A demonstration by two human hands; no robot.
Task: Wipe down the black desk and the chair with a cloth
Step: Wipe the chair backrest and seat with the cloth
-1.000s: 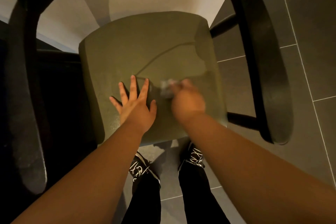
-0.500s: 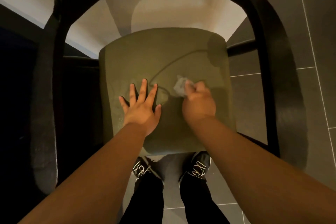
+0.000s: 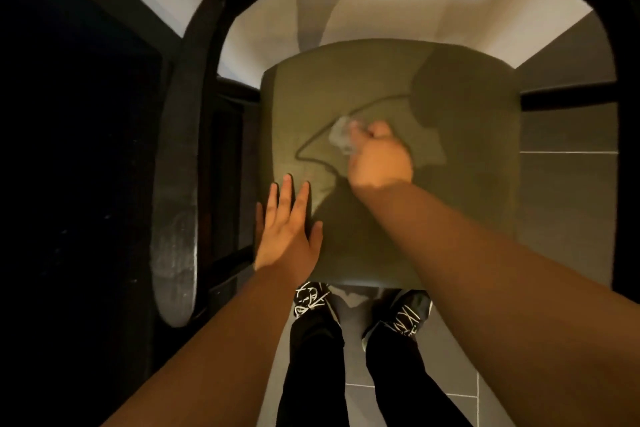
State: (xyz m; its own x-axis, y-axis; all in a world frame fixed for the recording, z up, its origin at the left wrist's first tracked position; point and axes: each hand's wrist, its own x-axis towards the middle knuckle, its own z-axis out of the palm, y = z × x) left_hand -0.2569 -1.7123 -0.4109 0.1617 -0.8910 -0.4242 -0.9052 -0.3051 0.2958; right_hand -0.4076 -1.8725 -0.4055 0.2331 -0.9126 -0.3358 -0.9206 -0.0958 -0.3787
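Note:
The chair's olive-green seat cushion [image 3: 467, 211] fills the middle of the view, seen from above, with darker damp streaks across it. My right hand [image 3: 381, 159] grips a small crumpled pale cloth [image 3: 341, 135] and presses it onto the middle of the cushion. My left hand [image 3: 287, 229] lies flat with straight fingers on the cushion's front left corner. The chair's black curved frame arches over the back, its left armrest [image 3: 176, 236] beside my left hand.
A dark surface, too dim to make out, fills the left side. Grey floor tiles [image 3: 568, 135] lie to the right and below. My two feet in black shoes [image 3: 401, 319] stand just under the seat's front edge. A pale wall shows behind the chair.
My right hand has moved the cloth farther back across the cushion. My left hand has slid toward the front left corner. The view has shifted closer over the seat.

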